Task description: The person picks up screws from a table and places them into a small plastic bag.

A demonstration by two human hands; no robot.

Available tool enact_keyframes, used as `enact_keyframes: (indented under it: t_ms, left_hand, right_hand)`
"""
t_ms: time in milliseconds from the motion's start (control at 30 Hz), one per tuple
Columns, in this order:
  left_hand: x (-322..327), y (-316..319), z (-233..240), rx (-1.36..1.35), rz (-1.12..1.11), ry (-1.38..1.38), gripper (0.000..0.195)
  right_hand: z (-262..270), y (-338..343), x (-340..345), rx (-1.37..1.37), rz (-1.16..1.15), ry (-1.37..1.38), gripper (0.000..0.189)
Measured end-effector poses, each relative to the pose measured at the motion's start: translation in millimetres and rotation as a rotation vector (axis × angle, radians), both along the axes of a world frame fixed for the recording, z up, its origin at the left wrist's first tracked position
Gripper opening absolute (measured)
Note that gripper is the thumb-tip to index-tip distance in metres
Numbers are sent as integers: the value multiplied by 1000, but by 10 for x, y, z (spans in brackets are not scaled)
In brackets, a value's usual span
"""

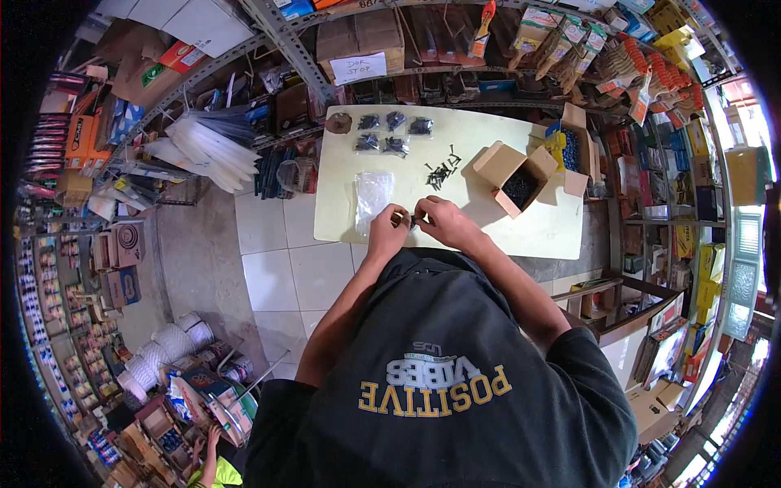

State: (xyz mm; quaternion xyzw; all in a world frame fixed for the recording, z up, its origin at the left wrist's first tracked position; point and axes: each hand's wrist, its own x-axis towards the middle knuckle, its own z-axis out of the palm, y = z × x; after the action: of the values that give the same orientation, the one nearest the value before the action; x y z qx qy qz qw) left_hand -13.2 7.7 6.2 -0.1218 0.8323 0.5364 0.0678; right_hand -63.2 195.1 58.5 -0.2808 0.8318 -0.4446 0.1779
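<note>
My left hand [389,230] and my right hand [445,222] meet at the near edge of the pale table [488,125]. Small dark pieces [413,222], perhaps screws, show between their fingertips, pinched from both sides. Flat clear plastic bags [373,194] lie just beyond my left hand. Past my right hand is a loose pile of black screws [440,177]. An open cardboard box [518,186] with many dark screws inside stands to the right. Several small clear packets of dark screws [395,122] lie in two rows at the table's far left part.
A second open carton [573,146] with blue-black pieces stands at the table's right end. Shelves with a cardboard box [360,39] and paintbrushes [484,30] run along the far side. Rope rolls [168,348] and another person's arm [210,457] are at the lower left.
</note>
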Motion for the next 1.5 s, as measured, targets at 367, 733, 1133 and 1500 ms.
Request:
enact_keyframes:
  t_ms: [367,733,1133,1500]
  left_hand:
    - [57,-42,-27,32,12,-1,10]
    - [105,-49,-20,49,20,-23,14]
    - [113,-47,-90,30,30,9,12]
    - [102,-37,-61,21,4,-40,15]
  right_hand:
    - [-1044,343,-337,58,-618,96,36]
    - [-1138,274,-590,264,-496,77,45]
    - [-1051,285,-586,285,-550,95,34]
    - [-1174,343,-481,381,-448,157,26]
